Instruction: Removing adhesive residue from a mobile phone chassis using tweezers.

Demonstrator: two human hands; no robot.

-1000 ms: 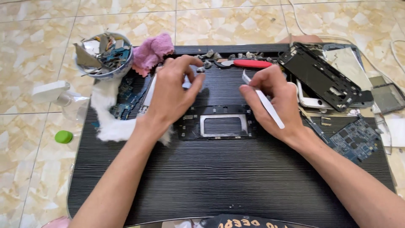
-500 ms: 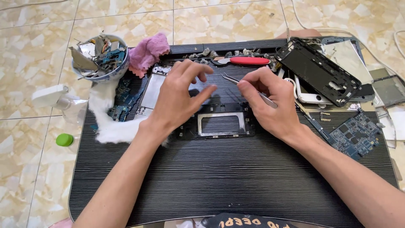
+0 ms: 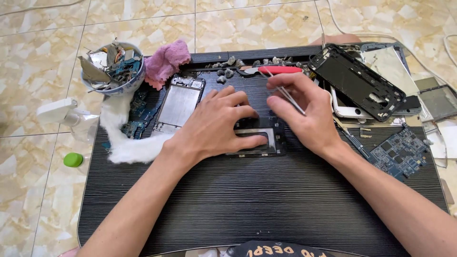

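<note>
- The left hand [image 3: 216, 126] lies flat, fingers spread, and presses on the small black frame [image 3: 266, 143] in the middle of the black worktop [image 3: 238, 209].
- The right hand [image 3: 304, 114] pinches thin metal tweezers [image 3: 285, 93]; their tips point up and away from the frame.
- The frame lies between both hands, its long axis running left to right; the left hand touches it, the right is just beside it.
- A red-handled tool [image 3: 278, 70] rests behind the hands.
</note>
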